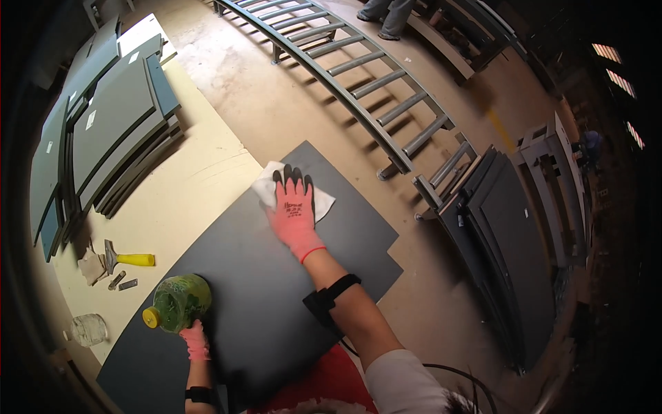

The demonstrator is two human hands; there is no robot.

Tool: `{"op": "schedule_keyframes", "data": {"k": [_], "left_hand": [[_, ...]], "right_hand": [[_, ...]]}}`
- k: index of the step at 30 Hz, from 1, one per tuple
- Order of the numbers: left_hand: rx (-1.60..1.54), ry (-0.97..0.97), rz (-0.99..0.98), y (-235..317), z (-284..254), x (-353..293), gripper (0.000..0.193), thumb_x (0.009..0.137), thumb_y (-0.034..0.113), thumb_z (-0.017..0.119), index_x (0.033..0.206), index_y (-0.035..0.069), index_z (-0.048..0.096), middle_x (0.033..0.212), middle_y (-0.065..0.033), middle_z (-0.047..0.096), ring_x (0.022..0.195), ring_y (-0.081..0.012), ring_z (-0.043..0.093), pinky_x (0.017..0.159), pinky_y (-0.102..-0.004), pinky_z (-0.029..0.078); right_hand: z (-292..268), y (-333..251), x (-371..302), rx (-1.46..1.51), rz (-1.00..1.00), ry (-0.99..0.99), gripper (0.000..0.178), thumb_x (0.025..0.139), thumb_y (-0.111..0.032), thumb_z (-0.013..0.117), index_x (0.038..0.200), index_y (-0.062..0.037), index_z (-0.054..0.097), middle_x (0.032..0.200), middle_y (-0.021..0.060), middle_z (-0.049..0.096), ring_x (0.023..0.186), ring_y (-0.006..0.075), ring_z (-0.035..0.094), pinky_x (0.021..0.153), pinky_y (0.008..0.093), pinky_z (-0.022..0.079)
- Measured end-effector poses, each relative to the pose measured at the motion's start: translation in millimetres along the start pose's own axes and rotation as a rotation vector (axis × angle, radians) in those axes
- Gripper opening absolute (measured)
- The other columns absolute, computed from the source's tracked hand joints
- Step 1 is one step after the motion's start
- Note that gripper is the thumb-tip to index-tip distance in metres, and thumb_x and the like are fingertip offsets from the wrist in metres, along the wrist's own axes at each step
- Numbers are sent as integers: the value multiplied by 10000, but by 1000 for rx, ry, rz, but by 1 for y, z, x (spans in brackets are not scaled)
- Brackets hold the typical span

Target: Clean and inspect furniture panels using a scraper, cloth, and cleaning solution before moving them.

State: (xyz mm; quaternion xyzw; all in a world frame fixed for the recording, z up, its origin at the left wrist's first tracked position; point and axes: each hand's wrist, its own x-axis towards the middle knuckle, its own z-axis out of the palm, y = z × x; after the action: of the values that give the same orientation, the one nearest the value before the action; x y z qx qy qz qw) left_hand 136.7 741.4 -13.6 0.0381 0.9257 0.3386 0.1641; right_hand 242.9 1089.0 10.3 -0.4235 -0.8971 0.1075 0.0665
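Note:
A large dark grey panel with a notched right corner lies in front of me on the pale tabletop. Near its far edge, my right hand, in a pink glove with dark fingertips, rests flat on a crumpled white cloth. Its fingers are stretched out and slightly apart. My left hand, also pink-gloved, holds a clear plastic bottle with green on it and a yellow cap. The bottle is tilted, cap toward the left, and hides most of that hand's fingers.
Stacked grey panels occupy the table's far left. Closer lie a yellow-handled scraper, a rag, small metal pieces and a clear bottle. A roller conveyor curves beyond the table; dark panels lean at right. A person's legs show beyond.

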Motion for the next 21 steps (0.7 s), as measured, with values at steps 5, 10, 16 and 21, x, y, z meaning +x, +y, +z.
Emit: {"op": "schedule_keyframes", "data": {"k": [5,10,16,21], "left_hand": [[-357,71,87,-34,3,21,466,809,38,562,1246,-52,427,1193,-144,522,1030,-264,527,926,-368,397],[-537,-6,153,-14,11,17,524,809,-5,545,1297,-33,357,1299,-132,421,1160,-246,425,1020,-367,313],[-626,-52,271,-11,17,26,466,855,2,532,1288,-19,361,1279,-130,428,1129,-232,443,996,-348,340],[-608,41,305,-28,2,39,453,862,18,543,1278,-24,369,1265,-128,438,1120,-221,447,988,-342,346]], "right_hand": [[-25,60,-184,29,204,-121,612,760,-306,636,1234,30,444,1247,225,444,1199,395,373,1036,525,236],[-25,-2,-312,190,-157,-380,628,716,-339,652,1240,-49,466,1221,175,465,1185,344,405,1040,505,252],[-29,141,-221,17,552,178,526,837,-259,528,1260,37,426,1305,193,424,1239,363,351,1072,484,193],[-13,40,-287,40,284,-131,609,791,-293,594,1276,27,410,1311,209,403,1244,372,348,1083,492,178]]}}
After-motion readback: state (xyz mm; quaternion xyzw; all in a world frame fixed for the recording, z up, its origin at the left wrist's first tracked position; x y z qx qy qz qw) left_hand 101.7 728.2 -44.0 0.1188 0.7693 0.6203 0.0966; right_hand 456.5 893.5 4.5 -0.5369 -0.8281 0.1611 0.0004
